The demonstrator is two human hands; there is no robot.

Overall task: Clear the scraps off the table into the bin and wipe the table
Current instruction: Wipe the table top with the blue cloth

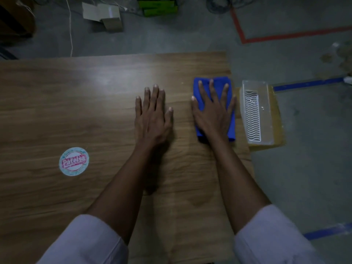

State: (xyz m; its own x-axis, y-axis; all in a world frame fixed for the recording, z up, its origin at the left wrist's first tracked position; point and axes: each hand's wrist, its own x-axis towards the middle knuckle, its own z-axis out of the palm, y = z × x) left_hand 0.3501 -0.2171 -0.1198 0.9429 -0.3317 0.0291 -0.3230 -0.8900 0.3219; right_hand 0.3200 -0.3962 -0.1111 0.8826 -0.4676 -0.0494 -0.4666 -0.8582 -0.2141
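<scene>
A folded blue cloth (231, 128) lies near the right edge of the wooden table (76, 111). My right hand (213, 113) presses flat on it with fingers spread and straight. My left hand (153, 115) rests flat on the bare wood a little to the left of the cloth, fingers straight and holding nothing. Just off the table's right edge sits a clear plastic bin (255, 111) with a white ribbed insert, on a yellow surface. No scraps show on the tabletop.
A round sticker (74, 161) with red lettering is on the table at the left. Beyond the far edge the grey floor holds a cardboard box (106, 16), a green box (158, 6), cables, and red and blue tape lines.
</scene>
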